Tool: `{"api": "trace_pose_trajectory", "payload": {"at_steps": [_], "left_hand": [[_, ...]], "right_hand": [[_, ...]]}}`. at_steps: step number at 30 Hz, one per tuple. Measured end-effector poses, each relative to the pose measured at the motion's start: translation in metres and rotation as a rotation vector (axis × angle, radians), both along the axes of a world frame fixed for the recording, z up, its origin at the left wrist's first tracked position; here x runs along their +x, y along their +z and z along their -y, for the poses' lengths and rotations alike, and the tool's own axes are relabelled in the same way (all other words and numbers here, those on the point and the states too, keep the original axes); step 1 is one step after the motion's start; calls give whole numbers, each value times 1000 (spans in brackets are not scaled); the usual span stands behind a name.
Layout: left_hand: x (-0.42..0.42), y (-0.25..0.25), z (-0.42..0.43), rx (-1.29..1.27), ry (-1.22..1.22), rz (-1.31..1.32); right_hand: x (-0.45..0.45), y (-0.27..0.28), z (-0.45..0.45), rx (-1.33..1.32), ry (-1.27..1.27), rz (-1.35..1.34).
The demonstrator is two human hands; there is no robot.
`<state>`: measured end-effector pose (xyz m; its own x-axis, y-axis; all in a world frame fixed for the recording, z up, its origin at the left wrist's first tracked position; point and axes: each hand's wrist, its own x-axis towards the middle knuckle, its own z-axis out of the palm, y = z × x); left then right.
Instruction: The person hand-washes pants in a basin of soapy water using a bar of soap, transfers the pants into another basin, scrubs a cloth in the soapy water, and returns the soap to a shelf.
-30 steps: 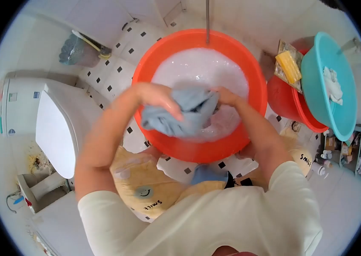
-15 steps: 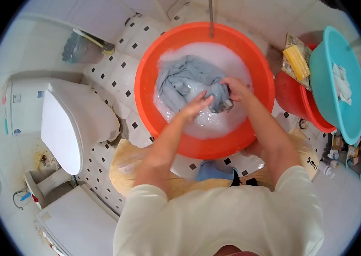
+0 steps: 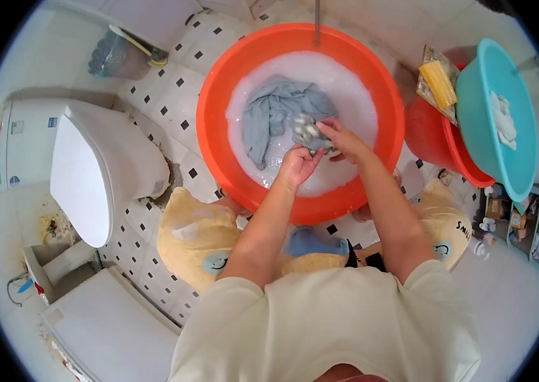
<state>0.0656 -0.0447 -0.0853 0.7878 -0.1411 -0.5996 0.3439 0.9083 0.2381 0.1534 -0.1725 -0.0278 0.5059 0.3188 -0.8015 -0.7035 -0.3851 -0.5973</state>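
A wet grey-blue garment lies bunched in soapy water inside a large orange basin. One end of it, with a whitish patterned patch, is lifted toward me between my hands. My left hand is under the near edge of this end, palm turned up and fingers closed on the cloth. My right hand grips the right side of the same end, thumb and fingers bent around it. Some fingertips are hidden by the fabric.
On the right, a teal basin holding a white cloth rests tilted against a red bucket. A yellow ridged washboard-like block lies beside them. A toilet stands left, and a shelf of bottles at right.
My left hand has moved right and closed on the cloth near my right hand. The garment end has been turned, and its whitish patch now shows. The view has shifted slightly.
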Motion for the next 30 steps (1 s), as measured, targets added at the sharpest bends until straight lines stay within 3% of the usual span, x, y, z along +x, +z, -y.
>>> {"api": "trace_pose_trajectory", "payload": {"at_steps": [1,4,8,11,14,17,18,20,21,22,24,25,27,30], "left_hand": [[0,1,2,40,34,-40],[0,7,-4,10,-103,174],[-1,22,-10,7,-124,55],[-8,-10,-6,174,-188,-139],[-14,-31,-6,363,-412,-414],[-15,-72,-27,569,-342,-322],[-7,-95,-36,599,-241,-348],[16,-90,-63,773,-242,-291],[27,-159,-82,956,-219,-286],[44,-158,-91,1192,-181,-387],[80,-98,-104,1256,-254,-415],[88,-121,-113,1383,-238,-320],[106,-164,-132,1517,-294,-205],[118,-184,-133,1598,-505,-247]], "right_hand": [[-4,-6,1,37,-89,-79],[-16,-19,3,221,-154,27],[-20,-48,2,314,-280,125],[-23,-48,6,224,-568,26],[-10,-115,41,169,-834,179],[-1,-92,50,-62,-964,557],[5,-85,49,-89,-915,729],[17,-82,45,-140,-796,1067],[21,-91,46,-216,-667,1076],[25,-99,47,-289,-537,1081],[31,-122,51,-485,-201,1096],[30,-139,54,-604,8,1099],[16,-180,65,-821,436,1063],[-44,-242,69,-961,452,519]]}}
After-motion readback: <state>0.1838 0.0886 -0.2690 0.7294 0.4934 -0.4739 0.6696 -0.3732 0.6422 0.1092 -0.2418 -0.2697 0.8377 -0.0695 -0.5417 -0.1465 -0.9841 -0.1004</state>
